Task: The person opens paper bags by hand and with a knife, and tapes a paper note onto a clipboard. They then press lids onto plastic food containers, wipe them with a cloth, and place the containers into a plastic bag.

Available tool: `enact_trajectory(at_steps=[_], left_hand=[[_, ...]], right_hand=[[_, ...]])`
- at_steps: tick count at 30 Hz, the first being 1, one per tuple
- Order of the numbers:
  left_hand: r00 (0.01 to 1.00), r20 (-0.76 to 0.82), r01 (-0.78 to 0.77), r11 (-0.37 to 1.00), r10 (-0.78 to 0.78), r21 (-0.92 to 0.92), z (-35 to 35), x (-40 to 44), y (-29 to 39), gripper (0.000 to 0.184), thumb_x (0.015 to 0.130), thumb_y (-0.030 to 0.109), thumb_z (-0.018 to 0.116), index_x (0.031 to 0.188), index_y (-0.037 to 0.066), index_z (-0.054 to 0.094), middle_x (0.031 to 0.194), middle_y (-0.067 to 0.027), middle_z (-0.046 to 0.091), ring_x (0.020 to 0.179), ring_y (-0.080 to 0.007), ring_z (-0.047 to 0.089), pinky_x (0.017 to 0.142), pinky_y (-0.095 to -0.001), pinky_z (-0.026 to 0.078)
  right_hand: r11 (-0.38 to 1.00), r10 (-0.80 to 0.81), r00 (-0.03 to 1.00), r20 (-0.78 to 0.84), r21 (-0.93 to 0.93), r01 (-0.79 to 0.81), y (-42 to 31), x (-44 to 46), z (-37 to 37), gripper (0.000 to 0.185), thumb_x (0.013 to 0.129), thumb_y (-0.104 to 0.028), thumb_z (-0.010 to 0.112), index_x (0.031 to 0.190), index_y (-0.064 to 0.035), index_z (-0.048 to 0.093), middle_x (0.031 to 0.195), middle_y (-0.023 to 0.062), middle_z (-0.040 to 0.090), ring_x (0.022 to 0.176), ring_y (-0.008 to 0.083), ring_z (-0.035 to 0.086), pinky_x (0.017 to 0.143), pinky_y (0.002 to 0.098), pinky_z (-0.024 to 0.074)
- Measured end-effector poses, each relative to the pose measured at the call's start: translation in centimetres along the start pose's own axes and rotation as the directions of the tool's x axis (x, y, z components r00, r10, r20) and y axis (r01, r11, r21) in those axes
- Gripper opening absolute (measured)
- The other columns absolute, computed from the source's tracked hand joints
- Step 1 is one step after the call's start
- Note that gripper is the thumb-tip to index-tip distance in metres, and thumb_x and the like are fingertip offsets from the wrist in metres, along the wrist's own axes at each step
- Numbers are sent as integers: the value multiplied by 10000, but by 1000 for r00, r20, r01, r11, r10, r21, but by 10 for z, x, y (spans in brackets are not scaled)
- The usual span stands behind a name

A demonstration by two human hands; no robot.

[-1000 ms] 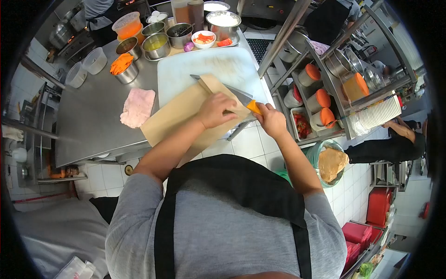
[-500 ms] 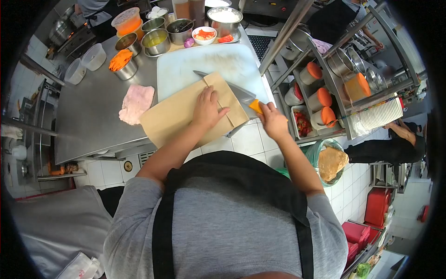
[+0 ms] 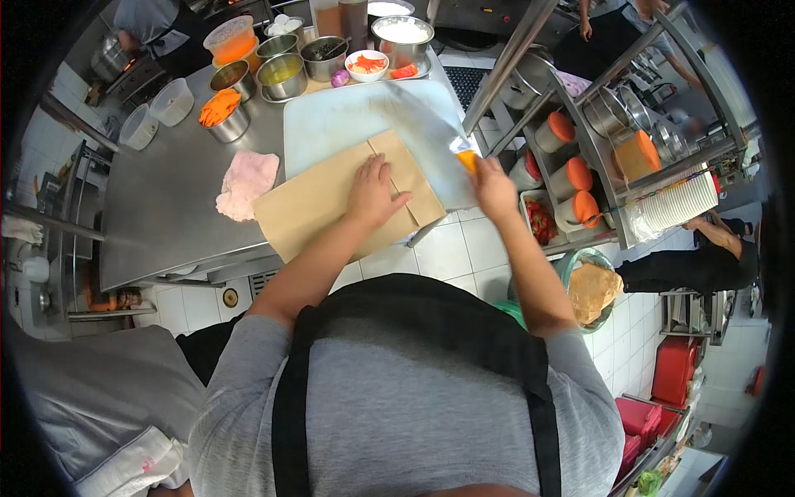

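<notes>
My left hand [image 3: 374, 192] lies spread on brown paper [image 3: 319, 203], which has a folded strip near its right end and covers the lower part of a white cutting board [image 3: 331, 120]. In my right hand [image 3: 494, 189] is the yellow handle of a knife [image 3: 466, 156]. Its blade is smeared by motion and points up and left over the board's right side. A pink cloth [image 3: 248, 184] rests on the steel table, left of the paper.
Along the back stand metal pots [image 3: 281, 77], a bowl of red and pale pieces [image 3: 367, 66] and a pot of orange pieces [image 3: 224, 116]. At the right are a shelf rack [image 3: 613, 195] and a lined bin [image 3: 592, 294]. Other people stand around.
The paper's folded end, raised earlier, now lies flatter under my left hand. The knife has come out from beside the paper, moving up and right with my right hand.
</notes>
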State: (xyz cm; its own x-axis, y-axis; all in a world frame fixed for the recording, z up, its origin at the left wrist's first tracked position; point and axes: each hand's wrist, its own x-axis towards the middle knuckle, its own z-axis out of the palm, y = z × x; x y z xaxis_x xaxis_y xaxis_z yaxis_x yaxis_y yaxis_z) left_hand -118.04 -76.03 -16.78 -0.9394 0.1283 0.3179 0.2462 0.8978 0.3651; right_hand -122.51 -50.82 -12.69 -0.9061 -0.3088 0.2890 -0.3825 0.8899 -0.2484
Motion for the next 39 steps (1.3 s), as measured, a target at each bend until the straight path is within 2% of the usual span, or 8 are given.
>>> enact_trajectory(at_steps=[9,18,24,27,30,32,36,39], left_hand=[[986,-134,115,989,-102,90,-4,32,-22,716,686,412,744,1242,67,453,1304,-151,420,1243,-310,360,1021,-458,284],[838,320,380,893,-442,239,-48,72,-14,912,548,481,808,1289,125,413,1245,-115,473,1188,-249,428,966,-449,335],[928,268,282,958,-257,-59,-24,73,-63,892,521,330,857,1265,114,416,1184,-156,534,1123,-285,510,921,-387,435],[926,375,219,863,-38,-454,30,82,-141,612,599,112,808,1136,31,525,1003,-155,639,897,-222,621,805,-324,497],[861,508,409,587,4,-698,-51,57,-57,301,786,-41,602,1084,-13,576,984,-75,637,852,-152,603,758,-277,486],[862,507,391,657,-16,-644,-87,46,-36,264,811,-40,574,1074,-10,577,959,-61,629,837,-132,585,757,-257,467],[870,475,280,660,134,-697,-120,15,1,191,841,-7,561,1031,-5,573,884,-21,596,799,-95,539,716,-228,435],[876,460,231,713,144,-663,-120,-1,62,129,868,12,531,990,-1,568,828,-5,565,768,-89,512,693,-225,425]], right_hand=[[991,99,993,70,-93,-93,-10,20,10,337,849,-310,569,1128,-120,555,1052,89,567,919,304,577,751,415,480],[994,37,999,-33,-101,-40,-69,13,19,425,743,-429,659,1033,-122,612,1085,92,558,1019,270,508,816,405,410],[939,275,953,123,179,-294,-84,11,48,360,663,-368,729,883,-100,635,878,123,636,874,296,597,765,398,468],[918,319,940,119,209,-337,-74,14,59,170,658,-224,689,758,-98,634,807,132,647,784,303,621,705,411,490],[921,193,971,-142,367,-130,-71,-5,55,145,677,-146,669,771,-90,573,818,118,586,833,303,577,717,414,464],[868,158,955,-251,496,-13,-73,-32,18,183,729,-153,653,859,-92,540,836,103,586,822,306,573,715,408,457],[701,368,862,-349,713,-10,-36,-113,-31,159,798,-94,613,915,-76,508,817,95,580,749,271,574,656,349,463],[560,752,485,-446,821,-114,49,-177,-21,150,861,-103,556,1006,-85,521,779,38,572,652,138,532,605,281,452]])
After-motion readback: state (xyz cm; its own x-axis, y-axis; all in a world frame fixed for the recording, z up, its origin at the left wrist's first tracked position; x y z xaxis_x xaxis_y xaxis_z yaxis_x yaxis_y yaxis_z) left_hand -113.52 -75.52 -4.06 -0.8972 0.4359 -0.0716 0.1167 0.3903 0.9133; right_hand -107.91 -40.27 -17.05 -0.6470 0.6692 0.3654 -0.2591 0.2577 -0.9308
